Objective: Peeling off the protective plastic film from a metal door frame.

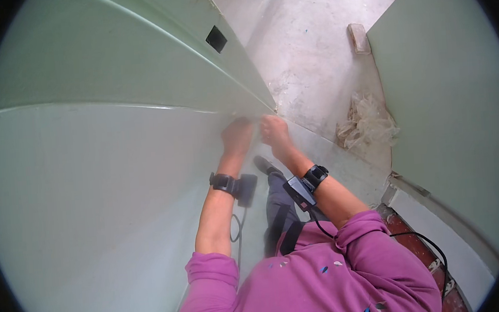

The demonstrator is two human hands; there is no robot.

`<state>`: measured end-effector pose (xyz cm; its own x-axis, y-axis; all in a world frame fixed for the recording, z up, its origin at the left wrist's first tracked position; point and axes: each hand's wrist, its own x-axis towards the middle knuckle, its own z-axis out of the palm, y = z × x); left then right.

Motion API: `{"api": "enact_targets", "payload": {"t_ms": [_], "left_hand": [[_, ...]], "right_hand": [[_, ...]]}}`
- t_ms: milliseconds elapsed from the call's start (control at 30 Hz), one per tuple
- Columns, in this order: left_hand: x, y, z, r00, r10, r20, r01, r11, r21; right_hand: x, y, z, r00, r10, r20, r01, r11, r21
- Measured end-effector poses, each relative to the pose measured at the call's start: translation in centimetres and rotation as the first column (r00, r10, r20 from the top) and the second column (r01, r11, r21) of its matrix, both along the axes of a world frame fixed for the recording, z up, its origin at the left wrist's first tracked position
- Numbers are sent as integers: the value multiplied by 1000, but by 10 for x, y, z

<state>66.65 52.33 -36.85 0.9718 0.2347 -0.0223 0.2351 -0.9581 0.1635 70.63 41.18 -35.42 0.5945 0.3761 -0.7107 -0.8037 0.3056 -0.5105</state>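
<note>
A person in a purple top with rolled-up sleeves (329,279) holds both bare hands close together just above the centre of the view, beside the narrowing end of a large, smooth, whitish-green panel (88,186) that spreads toward 9 o'clock. The left hand (238,134) is blurred by haze, its fingers impossible to read; the right hand (274,130), apart from it at 3 o'clock, shows fingers curled inward, though whether they pinch the panel's edge cannot be told. A dark shoe (266,165) shows below them, toward 6 o'clock. Should the panel be loose and the hold slight, its slick surface could slide from the fingers and drop toward that foot. Thin black cable (425,237), arcing at 4 o'clock, might snag during a turn of the body, tugging at the black strapped device on the right wrist (301,193) if the two are joined. Crumpled clear plastic sheeting (369,122) on the grey floor (306,52) toward 2 o'clock could slip underfoot, and a brick-like block (359,39) near 1 o'clock could trip a step that way.
</note>
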Motion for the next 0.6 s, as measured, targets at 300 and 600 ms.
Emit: {"api": "enact_targets", "payload": {"t_ms": [300,600], "left_hand": [[3,-2,-1,1000,-10,-4,10,1000,-27],[4,-3,-5,999,-45,5,45,999,-25]], "right_hand": [[1,4,-1,998,4,-60,5,989,149],[5,11,-14,997,-31,-72,42,988,148]]}}
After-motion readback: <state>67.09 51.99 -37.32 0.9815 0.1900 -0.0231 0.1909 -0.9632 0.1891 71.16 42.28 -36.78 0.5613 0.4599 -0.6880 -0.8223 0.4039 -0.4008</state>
